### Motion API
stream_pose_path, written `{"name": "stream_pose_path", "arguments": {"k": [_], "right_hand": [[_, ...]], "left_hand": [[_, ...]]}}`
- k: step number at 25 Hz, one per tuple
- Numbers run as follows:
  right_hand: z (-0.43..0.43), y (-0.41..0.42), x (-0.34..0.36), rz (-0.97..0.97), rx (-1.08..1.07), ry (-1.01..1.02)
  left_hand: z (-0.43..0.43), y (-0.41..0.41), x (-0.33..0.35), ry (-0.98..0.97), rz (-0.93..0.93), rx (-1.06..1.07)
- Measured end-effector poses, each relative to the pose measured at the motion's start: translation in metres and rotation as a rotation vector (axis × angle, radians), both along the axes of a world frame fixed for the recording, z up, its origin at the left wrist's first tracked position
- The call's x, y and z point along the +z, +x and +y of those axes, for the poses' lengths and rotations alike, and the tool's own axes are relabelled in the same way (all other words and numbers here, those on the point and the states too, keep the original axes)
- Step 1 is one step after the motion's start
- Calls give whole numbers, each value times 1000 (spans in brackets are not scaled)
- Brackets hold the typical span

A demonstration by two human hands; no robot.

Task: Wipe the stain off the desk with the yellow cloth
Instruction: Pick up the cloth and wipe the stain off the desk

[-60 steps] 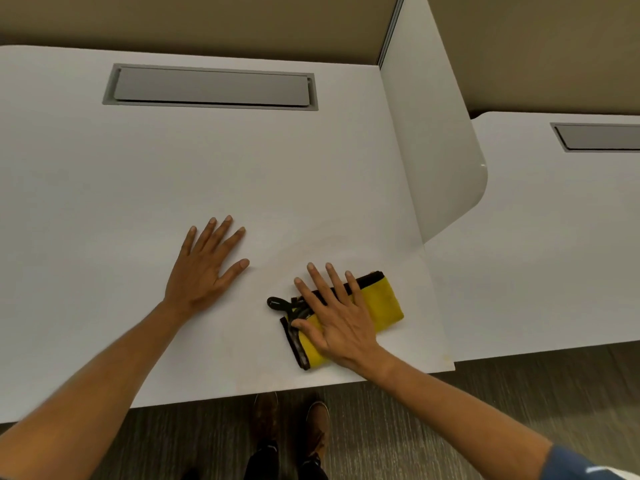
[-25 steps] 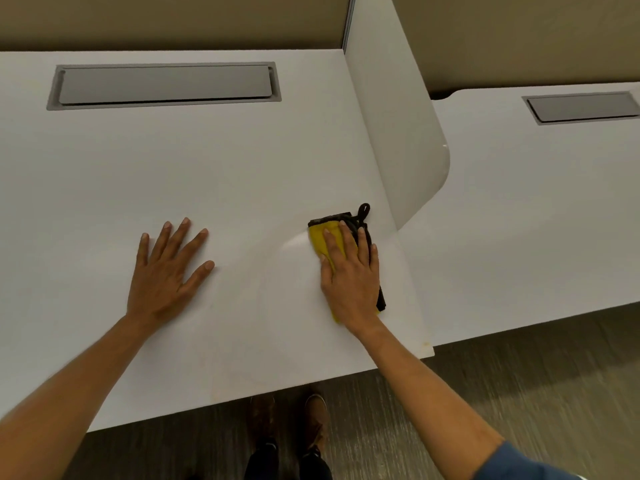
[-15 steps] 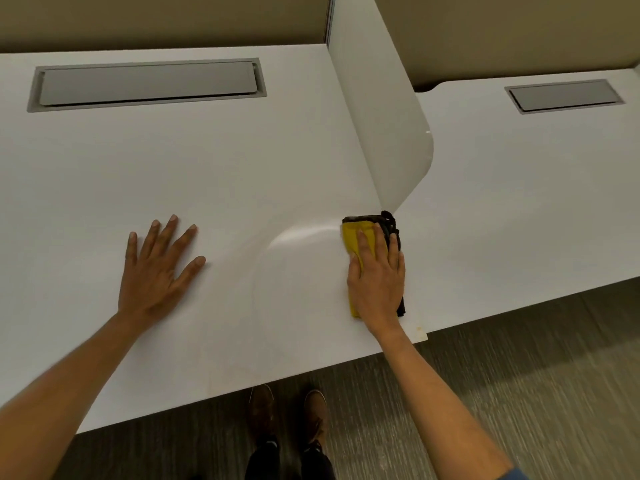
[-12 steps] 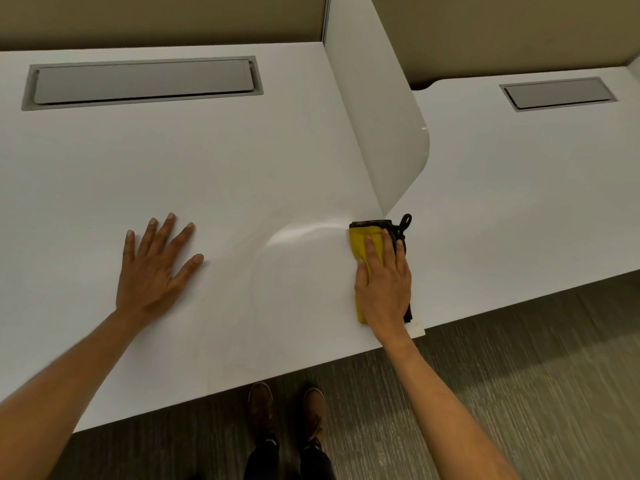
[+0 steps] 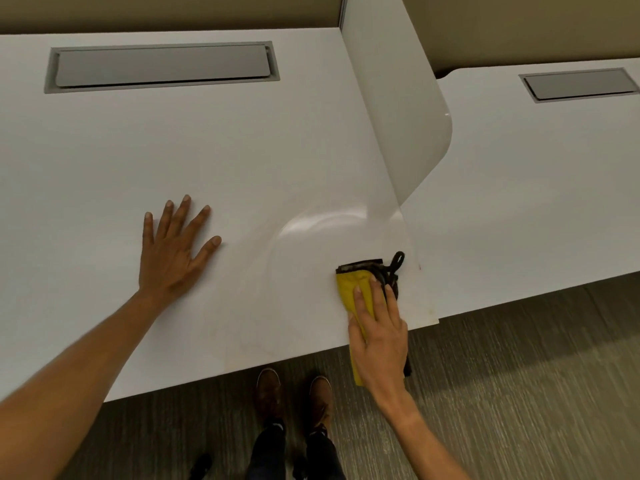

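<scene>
A folded yellow cloth [image 5: 353,287] with a black hem and loop lies at the front right corner of the white desk [image 5: 242,161], its near end hanging past the front edge. My right hand [image 5: 379,332] presses flat on top of the cloth, fingers pointing away from me. My left hand [image 5: 175,249] rests flat on the desk to the left, fingers spread, holding nothing. A shiny curved wet streak [image 5: 311,225] arcs across the desk just beyond the cloth. Faint yellowish marks [image 5: 429,311] show near the desk's front right corner.
A white divider panel [image 5: 394,109] stands along the desk's right side. Beyond it lies a second white desk [image 5: 536,188]. Each desk has a grey cable flap [image 5: 161,65] at the back. My shoes [image 5: 294,396] stand on grey carpet below the front edge.
My right hand has dragged the cloth from beside the divider toward me, to the desk's front edge, leaving a wet arc behind. My left hand has stayed planted.
</scene>
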State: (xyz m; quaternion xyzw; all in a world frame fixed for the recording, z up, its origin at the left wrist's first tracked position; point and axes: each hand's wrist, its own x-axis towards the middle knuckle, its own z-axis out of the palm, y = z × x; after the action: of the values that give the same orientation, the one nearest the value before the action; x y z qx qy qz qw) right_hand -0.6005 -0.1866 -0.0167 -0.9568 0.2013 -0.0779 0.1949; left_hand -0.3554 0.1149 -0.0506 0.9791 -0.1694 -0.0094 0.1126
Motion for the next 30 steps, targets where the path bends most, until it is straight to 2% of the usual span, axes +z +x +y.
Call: {"name": "stream_pose_path", "arguments": {"k": [4, 7, 11, 21, 30], "right_hand": [[83, -6, 0, 52, 201, 53], [139, 10, 0, 95, 357, 14], [163, 36, -1, 188, 406, -59], [149, 126, -4, 131, 504, -58], [38, 188, 0, 66, 265, -108]], "left_hand": [[0, -2, 4, -51, -18, 43], [3, 0, 5, -126, 4, 114], [4, 2, 6, -183, 17, 240], [3, 0, 9, -152, 15, 285], [2, 0, 10, -88, 54, 251]]}}
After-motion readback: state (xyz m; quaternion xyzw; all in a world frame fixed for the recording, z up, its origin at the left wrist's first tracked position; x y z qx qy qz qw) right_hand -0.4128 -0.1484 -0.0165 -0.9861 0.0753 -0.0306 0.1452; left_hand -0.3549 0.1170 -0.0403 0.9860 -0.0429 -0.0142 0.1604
